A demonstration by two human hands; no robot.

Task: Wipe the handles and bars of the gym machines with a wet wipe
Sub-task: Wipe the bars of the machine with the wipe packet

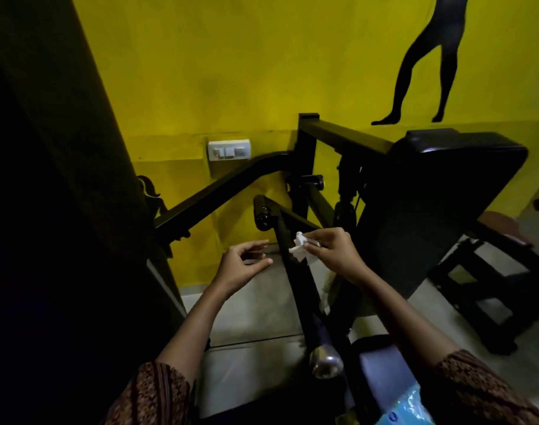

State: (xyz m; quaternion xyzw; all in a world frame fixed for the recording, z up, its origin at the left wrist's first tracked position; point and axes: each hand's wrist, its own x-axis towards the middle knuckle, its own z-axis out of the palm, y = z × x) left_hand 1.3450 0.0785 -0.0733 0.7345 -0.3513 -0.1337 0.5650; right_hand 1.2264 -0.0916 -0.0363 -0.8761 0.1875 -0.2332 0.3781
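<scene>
1. A person in patterned brown sleeves (157, 394) leans over a black gym machine (306, 154) that stands against a yellow wall (231, 72).
2. The right hand (332, 251) pinches a crumpled white wet wipe (300, 248) between thumb and curled fingertips.
3. The wet wipe meets the right edge of a long black bar (302, 289), on its upper stretch just below a padded roller handle (260, 213). Whether it is pressed onto the bar cannot be told from here.
4. The left hand (245, 262) hovers just left of the same bar. Its fingers are loosely curved, and it holds and touches nothing.
5. The two hands are apart, with the bar running between them.
6. The bar slopes down toward the person and ends near a silver cap (326, 361).
7. To the right, a padded black backrest (446, 191) tilts above the machine's dark frame.
8. A white switch plate (229, 149) is fixed to the wall behind the machine, and a black silhouette of legs (421, 56) decorates the wall above the backrest.
9. A blue packet (406, 406) shows at the bottom edge, beside the right sleeve, and grey floor tiles (262, 302) lie beneath the hands.
</scene>
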